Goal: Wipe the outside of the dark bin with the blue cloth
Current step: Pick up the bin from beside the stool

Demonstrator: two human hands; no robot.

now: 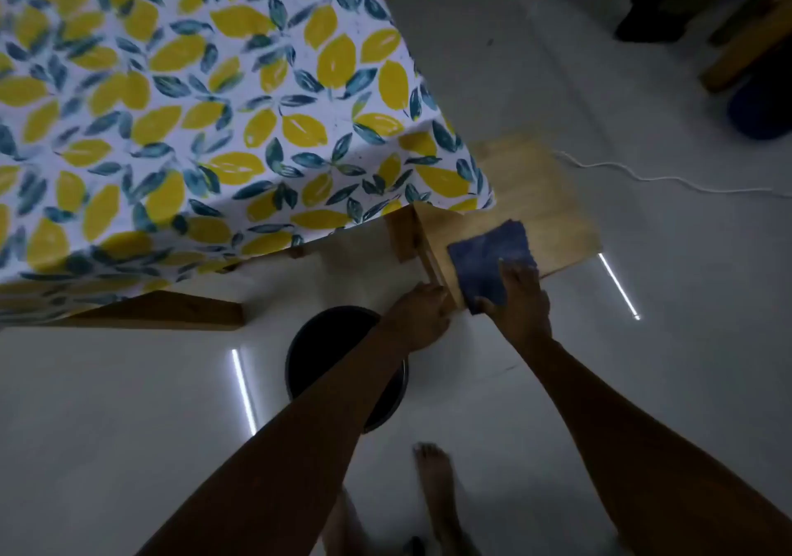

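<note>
The blue cloth point(488, 262) lies flat on the seat of a wooden stool point(544, 208). My right hand point(520, 302) rests on the cloth's near edge, fingers curled onto it. Just left of that, my left hand point(422, 317) holds the stool's near corner edge. The dark round bin point(317, 341) stands on the white floor below my left forearm, which covers much of its rim and right side.
A table with a lemon-print cloth point(193, 105) fills the upper left, a wooden leg point(171, 311) beneath it. A white cable point(643, 176) runs across the floor at right. Dark objects sit at the top right. My bare foot point(435, 482) is near the bin.
</note>
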